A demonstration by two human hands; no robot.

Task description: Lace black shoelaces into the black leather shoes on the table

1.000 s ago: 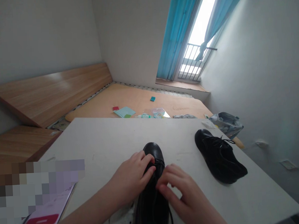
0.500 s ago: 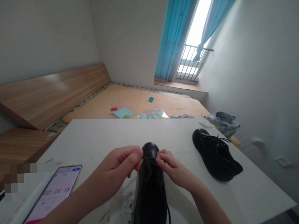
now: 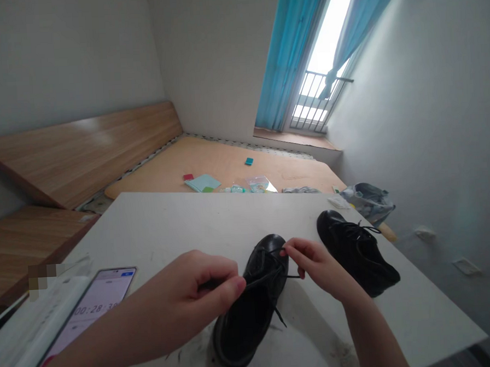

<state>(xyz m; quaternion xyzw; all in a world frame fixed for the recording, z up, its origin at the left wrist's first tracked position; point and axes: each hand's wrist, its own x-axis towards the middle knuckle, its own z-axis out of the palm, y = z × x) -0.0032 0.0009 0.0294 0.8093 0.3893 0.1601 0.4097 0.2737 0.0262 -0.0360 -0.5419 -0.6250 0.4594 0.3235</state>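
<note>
A black lace-up shoe [image 3: 246, 320] rests on the white table in front of me, its toe pointing away and slightly right. Left of it, my left hand [image 3: 202, 301] pinches a black shoelace [image 3: 256, 283] drawn out over the shoe's opening. At the toe's right side, my right hand [image 3: 308, 259] is closed on another part of the lace, with a strand showing under the fingers. A loose lace end hangs down the shoe's right side. The second black shoe [image 3: 355, 254], with its lace in a bow, stands farther right.
A phone with a timer on its screen [image 3: 105, 292] lies at the left on the white table [image 3: 168, 220], beside a white package [image 3: 50, 319]. Behind the table is a bed [image 3: 219, 155] with small packets on it. A plastic bag [image 3: 369, 199] sits past the right edge.
My left hand has pulled lace toward me and left, while my right hand has moved right with its strand. The shoe has turned, its toe swinging right. The phone came into fuller view.
</note>
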